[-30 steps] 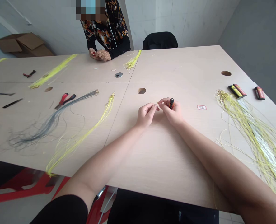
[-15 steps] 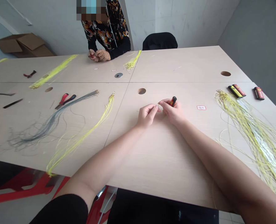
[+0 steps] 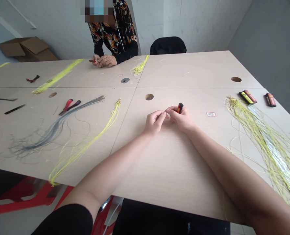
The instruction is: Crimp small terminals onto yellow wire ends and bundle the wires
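My left hand (image 3: 155,121) is closed in a pinch over the table, thumb against forefinger. Its fingertips meet those of my right hand (image 3: 180,117), also closed. Between them is something thin and tiny that I cannot make out. A short black and red cylinder (image 3: 179,107) sticks up from my right hand, its lower part hidden by the fingers. To the right of that hand lies a small white label with a red border (image 3: 211,114). A bundle of yellow strands with brass-coloured ends (image 3: 105,125) lies left of my left hand.
Grey strands (image 3: 61,119) and red-and-dark-handled pliers (image 3: 68,106) lie at left. More yellow strands (image 3: 260,137) spread at right, near several red, black and yellow cylinders (image 3: 247,97). Holes (image 3: 149,97) pierce the tabletop. Across the table, a person's hands (image 3: 105,61) hold a red-handled tool.
The whole view has shifted slightly. My hands stay together, and the cylinder in my right hand has tilted a little. The co-worker's tool now points further left.
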`<state>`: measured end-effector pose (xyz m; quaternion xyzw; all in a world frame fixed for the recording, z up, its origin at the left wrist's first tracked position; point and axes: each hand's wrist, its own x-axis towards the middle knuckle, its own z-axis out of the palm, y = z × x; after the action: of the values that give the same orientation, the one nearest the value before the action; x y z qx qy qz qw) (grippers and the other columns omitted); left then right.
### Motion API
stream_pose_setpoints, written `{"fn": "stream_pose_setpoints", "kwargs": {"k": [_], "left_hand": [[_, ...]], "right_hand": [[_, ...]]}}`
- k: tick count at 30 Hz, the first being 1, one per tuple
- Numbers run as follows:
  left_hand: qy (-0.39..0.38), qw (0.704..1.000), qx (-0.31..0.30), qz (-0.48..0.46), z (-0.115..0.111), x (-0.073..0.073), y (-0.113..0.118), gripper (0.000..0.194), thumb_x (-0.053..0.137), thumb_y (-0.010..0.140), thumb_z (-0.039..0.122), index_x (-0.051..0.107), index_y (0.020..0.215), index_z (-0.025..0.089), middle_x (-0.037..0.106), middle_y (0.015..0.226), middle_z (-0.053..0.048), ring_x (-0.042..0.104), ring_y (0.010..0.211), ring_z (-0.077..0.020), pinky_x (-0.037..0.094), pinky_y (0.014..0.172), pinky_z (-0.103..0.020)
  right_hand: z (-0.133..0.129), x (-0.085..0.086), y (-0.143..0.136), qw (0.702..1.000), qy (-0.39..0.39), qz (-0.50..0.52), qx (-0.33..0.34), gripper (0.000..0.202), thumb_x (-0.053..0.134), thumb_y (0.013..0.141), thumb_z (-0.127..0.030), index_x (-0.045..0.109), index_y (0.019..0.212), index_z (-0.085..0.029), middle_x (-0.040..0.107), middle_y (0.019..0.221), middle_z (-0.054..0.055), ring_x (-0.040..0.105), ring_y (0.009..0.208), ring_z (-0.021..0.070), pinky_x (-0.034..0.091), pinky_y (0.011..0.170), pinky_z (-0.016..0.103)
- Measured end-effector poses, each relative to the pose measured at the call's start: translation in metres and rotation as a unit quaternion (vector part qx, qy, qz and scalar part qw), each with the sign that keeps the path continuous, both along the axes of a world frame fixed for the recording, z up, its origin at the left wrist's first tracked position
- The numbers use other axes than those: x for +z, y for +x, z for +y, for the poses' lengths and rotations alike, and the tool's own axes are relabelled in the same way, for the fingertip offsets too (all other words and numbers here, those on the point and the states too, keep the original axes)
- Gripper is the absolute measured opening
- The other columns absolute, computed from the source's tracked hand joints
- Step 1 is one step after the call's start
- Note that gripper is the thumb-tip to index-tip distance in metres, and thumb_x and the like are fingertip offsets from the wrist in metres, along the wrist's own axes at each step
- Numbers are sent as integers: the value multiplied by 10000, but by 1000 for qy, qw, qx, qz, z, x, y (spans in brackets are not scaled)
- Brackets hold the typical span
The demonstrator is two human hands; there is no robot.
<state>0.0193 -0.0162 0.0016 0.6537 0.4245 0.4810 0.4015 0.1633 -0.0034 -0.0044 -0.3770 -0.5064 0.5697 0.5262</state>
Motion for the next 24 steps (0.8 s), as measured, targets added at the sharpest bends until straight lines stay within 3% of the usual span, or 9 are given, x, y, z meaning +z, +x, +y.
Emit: {"fn": "stream_pose_setpoints", "kwargs": {"k": [10, 24], "left_hand": [[14, 1000, -6, 11, 1, 1, 0, 460, 524, 846, 580, 640, 689, 163, 403, 502, 33, 357, 496, -104, 283, 508, -256], [8, 1000, -4, 8, 1, 0, 0, 439, 529, 853, 558, 634, 701, 160, 391, 489, 44, 345, 478, -91, 265, 485, -241]], "right_hand": [[-3, 8, -2, 1000, -18, 4, -13, 273, 715, 707, -394, 581, 639, -165, 410, 494, -52, 287, 440, 53, 219, 435, 255], [-2, 5, -2, 1000, -15, 12, -4, 279, 702, 722, -400, 588, 623, -165, 361, 475, -58, 257, 449, 54, 196, 438, 256]]}}
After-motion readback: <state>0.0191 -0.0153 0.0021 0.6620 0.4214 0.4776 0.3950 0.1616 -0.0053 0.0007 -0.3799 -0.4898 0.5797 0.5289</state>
